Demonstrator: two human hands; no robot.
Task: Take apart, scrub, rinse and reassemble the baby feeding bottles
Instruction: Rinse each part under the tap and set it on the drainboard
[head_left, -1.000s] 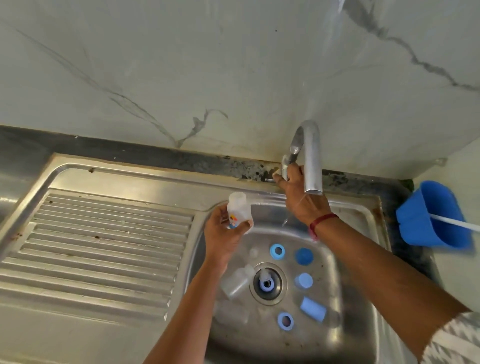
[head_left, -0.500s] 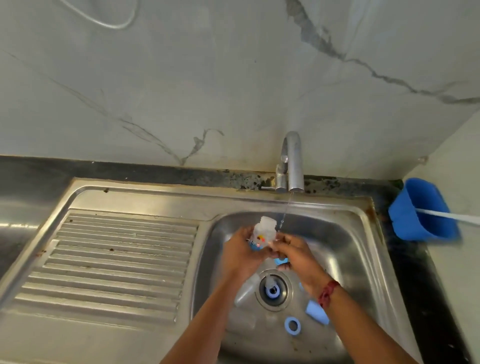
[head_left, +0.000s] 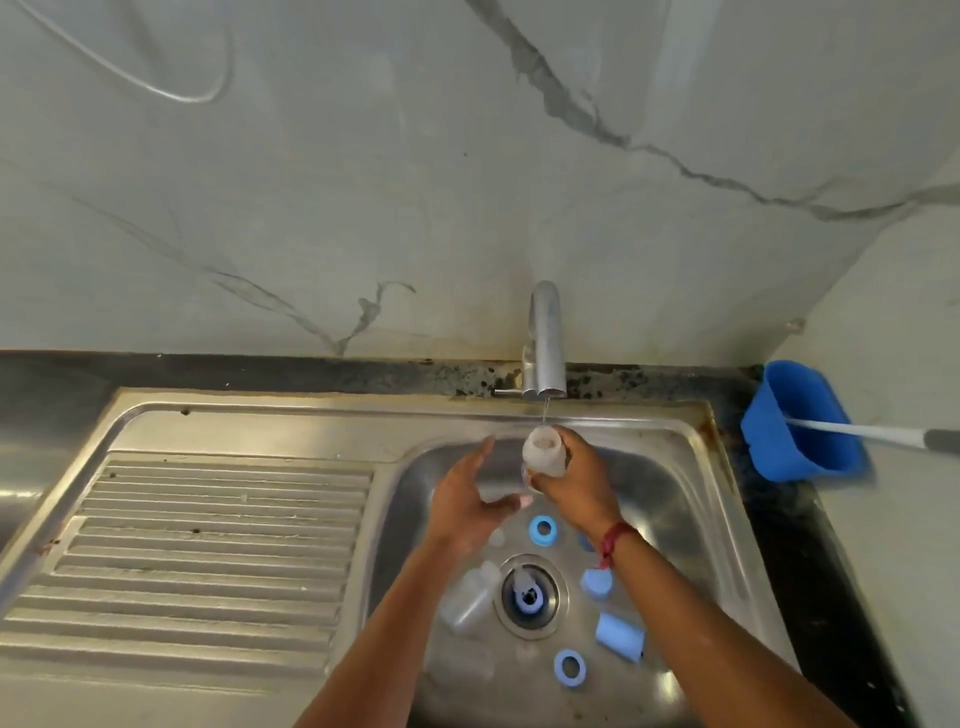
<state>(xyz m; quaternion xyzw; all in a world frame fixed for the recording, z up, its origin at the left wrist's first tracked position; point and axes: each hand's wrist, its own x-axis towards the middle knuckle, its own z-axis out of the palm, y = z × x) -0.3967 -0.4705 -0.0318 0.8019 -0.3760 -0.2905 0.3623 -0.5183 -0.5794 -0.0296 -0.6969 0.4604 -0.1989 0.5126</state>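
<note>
While the tap (head_left: 544, 343) trickles, bottle (head_left: 544, 457): mouth up under the stream.
Right hand (head_left: 584, 488): fingers (head_left: 570, 442) curled round it.
Left hand (head_left: 465, 504): spread, empty, left of those fingers (closest helper).

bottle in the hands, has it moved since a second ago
Yes. The bottle has passed from the left hand to the right hand and shifted rightward, from left of the tap spout to directly beneath it.
</note>
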